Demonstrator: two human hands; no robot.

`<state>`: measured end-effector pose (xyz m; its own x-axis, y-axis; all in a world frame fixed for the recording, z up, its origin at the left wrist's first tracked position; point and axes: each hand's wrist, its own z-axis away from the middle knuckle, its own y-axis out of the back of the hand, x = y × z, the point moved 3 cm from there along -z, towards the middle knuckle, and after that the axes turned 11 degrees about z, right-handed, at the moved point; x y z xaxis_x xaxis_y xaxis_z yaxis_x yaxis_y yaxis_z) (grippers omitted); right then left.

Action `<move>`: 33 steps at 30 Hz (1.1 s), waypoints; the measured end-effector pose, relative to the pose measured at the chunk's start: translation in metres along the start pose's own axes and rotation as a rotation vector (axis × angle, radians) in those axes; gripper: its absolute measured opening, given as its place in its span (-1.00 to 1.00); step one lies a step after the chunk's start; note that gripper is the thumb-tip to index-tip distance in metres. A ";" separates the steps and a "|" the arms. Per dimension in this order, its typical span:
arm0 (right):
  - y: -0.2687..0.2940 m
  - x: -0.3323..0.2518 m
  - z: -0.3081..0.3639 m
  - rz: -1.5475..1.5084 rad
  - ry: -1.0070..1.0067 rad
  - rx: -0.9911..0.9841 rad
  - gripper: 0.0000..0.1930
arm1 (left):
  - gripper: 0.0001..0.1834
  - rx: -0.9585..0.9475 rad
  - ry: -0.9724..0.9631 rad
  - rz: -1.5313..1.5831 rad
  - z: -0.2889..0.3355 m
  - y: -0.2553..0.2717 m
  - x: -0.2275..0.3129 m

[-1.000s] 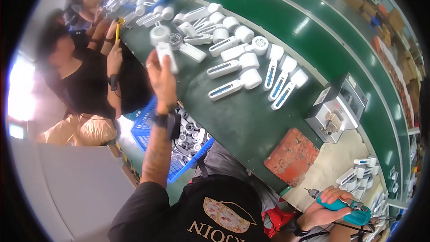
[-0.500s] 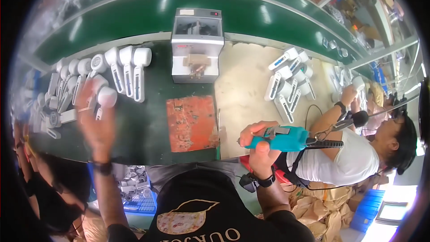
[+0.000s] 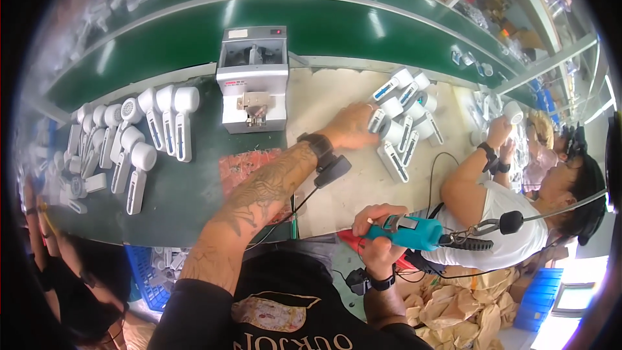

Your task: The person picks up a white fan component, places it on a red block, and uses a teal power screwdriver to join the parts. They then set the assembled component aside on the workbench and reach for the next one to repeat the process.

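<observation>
My left hand (image 3: 353,126) reaches across the beige bench top (image 3: 337,188) to a pile of white handheld devices (image 3: 408,113). Its fingers are curled over one white device (image 3: 378,120) at the pile's left edge. A black watch sits on that wrist, with a cable trailing from it. My right hand (image 3: 376,236) is lower, near my chest, gripping a blue electric screwdriver (image 3: 411,231) that points left, with a black cable running off to the right.
A grey screw-feeder machine (image 3: 253,84) stands at the bench's back, beside a green conveyor belt (image 3: 337,26). More white devices (image 3: 142,136) lie in rows at the left. A red mat (image 3: 243,165) lies under my forearm. A co-worker (image 3: 499,214) sits at the right; a blue crate (image 3: 152,279) sits below.
My left hand has left the rows of devices at the left and crossed to the pile at the right. My right hand still grips the screwdriver.
</observation>
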<state>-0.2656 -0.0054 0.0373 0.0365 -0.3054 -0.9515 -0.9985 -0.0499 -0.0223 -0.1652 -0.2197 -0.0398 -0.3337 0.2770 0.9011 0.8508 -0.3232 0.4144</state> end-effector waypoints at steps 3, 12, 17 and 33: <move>0.010 0.012 -0.003 -0.037 0.004 0.002 -0.35 | -0.43 0.153 -0.011 -0.105 0.008 0.011 -0.011; -0.006 0.047 -0.055 0.249 0.058 0.053 -0.32 | -0.68 0.354 -0.075 -0.143 0.096 0.053 0.040; -0.029 0.054 -0.069 0.225 0.036 -0.001 -0.44 | -0.78 0.371 -0.036 -0.115 0.179 0.087 0.066; -0.132 -0.002 -0.069 -0.115 0.021 -0.177 -0.28 | -0.62 0.336 -0.191 -0.250 0.247 0.111 0.038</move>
<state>-0.1307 -0.0637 0.0636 0.1529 -0.3079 -0.9391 -0.9651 -0.2510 -0.0748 0.0171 -0.0213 0.0088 -0.4917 0.4811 0.7258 0.8485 0.0775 0.5235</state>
